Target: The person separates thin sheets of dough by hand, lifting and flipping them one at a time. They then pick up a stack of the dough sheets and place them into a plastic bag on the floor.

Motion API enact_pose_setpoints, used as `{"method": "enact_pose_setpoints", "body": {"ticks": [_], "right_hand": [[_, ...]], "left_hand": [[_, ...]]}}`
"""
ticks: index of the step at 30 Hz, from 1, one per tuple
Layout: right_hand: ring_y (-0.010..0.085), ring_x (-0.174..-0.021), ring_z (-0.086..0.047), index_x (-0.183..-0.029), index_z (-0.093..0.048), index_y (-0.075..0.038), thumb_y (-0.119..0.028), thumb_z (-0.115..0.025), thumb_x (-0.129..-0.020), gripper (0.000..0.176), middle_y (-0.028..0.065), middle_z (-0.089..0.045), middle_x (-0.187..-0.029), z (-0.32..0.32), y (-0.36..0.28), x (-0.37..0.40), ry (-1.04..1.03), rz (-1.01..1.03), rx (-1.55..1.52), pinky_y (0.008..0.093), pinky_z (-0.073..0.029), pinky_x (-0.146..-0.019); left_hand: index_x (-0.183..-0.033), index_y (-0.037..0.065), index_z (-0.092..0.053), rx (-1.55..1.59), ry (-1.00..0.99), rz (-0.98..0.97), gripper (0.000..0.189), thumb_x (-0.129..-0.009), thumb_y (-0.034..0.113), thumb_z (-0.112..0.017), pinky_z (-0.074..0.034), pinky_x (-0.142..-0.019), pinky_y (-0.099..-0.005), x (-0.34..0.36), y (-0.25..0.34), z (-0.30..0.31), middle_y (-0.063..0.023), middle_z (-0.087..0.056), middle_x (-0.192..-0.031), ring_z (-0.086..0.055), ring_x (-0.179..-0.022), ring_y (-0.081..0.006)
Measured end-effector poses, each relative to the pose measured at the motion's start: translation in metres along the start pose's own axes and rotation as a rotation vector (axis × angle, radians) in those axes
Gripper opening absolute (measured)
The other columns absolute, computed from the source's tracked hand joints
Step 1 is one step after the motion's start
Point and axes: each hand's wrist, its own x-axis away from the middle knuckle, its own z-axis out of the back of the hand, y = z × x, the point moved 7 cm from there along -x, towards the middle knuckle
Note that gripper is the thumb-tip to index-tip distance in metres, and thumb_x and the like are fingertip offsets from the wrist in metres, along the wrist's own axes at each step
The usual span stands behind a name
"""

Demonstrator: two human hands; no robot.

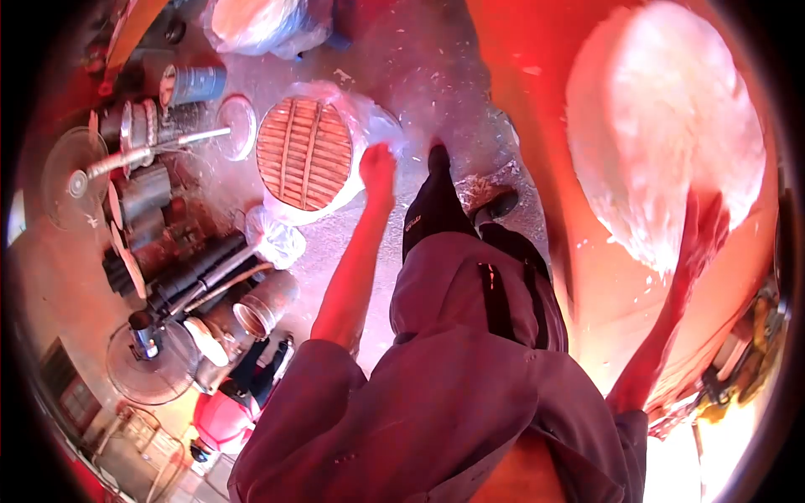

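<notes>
My left hand (378, 173) is closed in a fist beside a round drum wrapped in clear plastic (381, 124). A slatted reddish-brown disc (303, 154) covers the drum's top. Whatever the fist holds, if anything, is hidden. On the right, my right hand (707, 225) lies with fingers stretched out on the near edge of a large, rounded white mass (662, 117). That mass rests on an orange-red surface (587, 277), with small white bits scattered by its lower edge.
Another plastic-wrapped bundle (256, 23) stands at the top. To the left are a blue bucket (199, 85), a metal pail (267, 303), several dark cylinders and a fan-like round grille (151, 362). A person in red (225, 422) is at lower left.
</notes>
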Motion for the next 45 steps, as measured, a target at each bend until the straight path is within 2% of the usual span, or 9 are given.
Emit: {"method": "enact_pose_setpoints", "body": {"ticks": [6,14,20,25,26,30,39,43,45], "right_hand": [[0.0395,-0.129,-0.038,-0.141,-0.043,-0.005,-0.048,-0.053,-0.094,0.064,0.0230,-0.041,-0.141,-0.036,0.055,-0.010,-0.066,0.147,0.018,0.0473,-0.031,-0.108],[0.0365,-0.134,-0.033,-0.145,-0.037,-0.006,-0.048,-0.050,-0.096,0.066,0.0203,-0.036,-0.146,-0.033,0.103,-0.018,-0.164,0.160,0.083,0.0450,-0.027,-0.111],[0.0343,-0.138,-0.029,-0.147,-0.033,-0.006,-0.048,-0.047,-0.097,0.067,0.0183,-0.033,-0.150,-0.040,0.117,-0.015,-0.200,0.153,0.098,0.0433,-0.024,-0.114],[0.0324,-0.141,-0.026,-0.150,-0.029,-0.007,-0.048,-0.045,-0.098,0.068,0.0166,-0.030,-0.153,-0.053,0.133,0.006,-0.184,0.118,0.115,0.0419,-0.022,-0.116],[0.0320,-0.142,-0.025,-0.150,-0.029,-0.007,-0.047,-0.045,-0.099,0.068,0.0163,-0.029,-0.154,-0.060,0.135,0.011,-0.179,0.086,0.119,0.0416,-0.021,-0.117],[0.0402,-0.139,-0.031,-0.148,-0.033,-0.004,-0.047,-0.045,-0.098,0.067,0.0245,-0.034,-0.149,-0.047,0.072,0.015,-0.102,0.114,0.127,0.0470,-0.024,-0.114],[0.0428,-0.136,-0.034,-0.145,-0.037,-0.002,-0.045,-0.047,-0.098,0.064,0.0251,-0.037,-0.147,-0.022,0.094,0.018,-0.031,0.060,0.138,0.0502,-0.026,-0.112],[0.0409,-0.136,-0.035,-0.145,-0.038,-0.003,-0.045,-0.047,-0.099,0.063,0.0231,-0.039,-0.147,-0.060,0.077,0.018,-0.044,0.158,0.093,0.0486,-0.028,-0.112],[0.0410,-0.136,-0.035,-0.146,-0.038,-0.003,-0.046,-0.046,-0.098,0.064,0.0234,-0.038,-0.147,-0.057,0.078,0.015,-0.064,0.138,0.110,0.0487,-0.028,-0.112]], "left_hand": [[-0.132,0.001,-0.042,0.609,0.606,0.519,0.046,-0.095,0.026,-0.057,-0.052,-0.087,-0.0493,-0.026,-0.182,0.219,-0.0183,-0.051,-0.119,-0.058,-0.103,-0.0355],[-0.111,-0.001,-0.052,1.029,0.570,0.597,0.030,-0.087,0.014,-0.062,-0.054,-0.085,-0.0505,-0.074,-0.247,0.263,-0.0192,-0.056,-0.113,-0.058,-0.102,-0.0363],[-0.102,0.004,-0.059,1.043,0.753,0.539,0.025,-0.084,0.017,-0.069,-0.057,-0.073,-0.0422,-0.048,-0.176,0.245,-0.0117,-0.064,-0.103,-0.065,-0.094,-0.0313],[-0.103,0.007,-0.063,1.201,-0.184,0.138,0.015,-0.093,0.017,-0.063,-0.053,-0.081,-0.0295,-0.064,-0.115,0.250,-0.0040,-0.068,-0.099,-0.064,-0.089,-0.0143],[-0.112,0.004,-0.062,0.890,0.241,0.241,0.023,-0.092,0.016,-0.064,-0.052,-0.085,-0.0311,-0.055,-0.133,0.274,-0.0072,-0.068,-0.106,-0.064,-0.096,-0.0176],[-0.123,-0.002,-0.054,0.993,0.408,0.408,0.034,-0.093,0.009,-0.063,-0.049,-0.098,-0.0369,-0.056,-0.136,0.314,-0.0138,-0.061,-0.121,-0.059,-0.108,-0.0231],[-0.137,-0.001,-0.045,0.763,0.145,0.270,0.046,-0.092,0.001,-0.057,-0.045,-0.105,-0.0446,-0.060,-0.105,0.328,-0.0143,-0.046,-0.140,-0.045,-0.128,-0.0323],[-0.107,0.010,-0.063,0.171,0.659,0.334,0.036,-0.077,0.023,-0.078,-0.049,-0.055,-0.0286,-0.021,0.019,0.287,-0.0002,-0.062,-0.082,-0.056,-0.060,-0.0134],[-0.112,0.010,-0.061,0.116,0.651,0.088,0.038,-0.079,0.019,-0.076,-0.048,-0.051,-0.0241,-0.021,0.051,0.285,0.0013,-0.063,-0.083,-0.058,-0.059,-0.0106]]}}
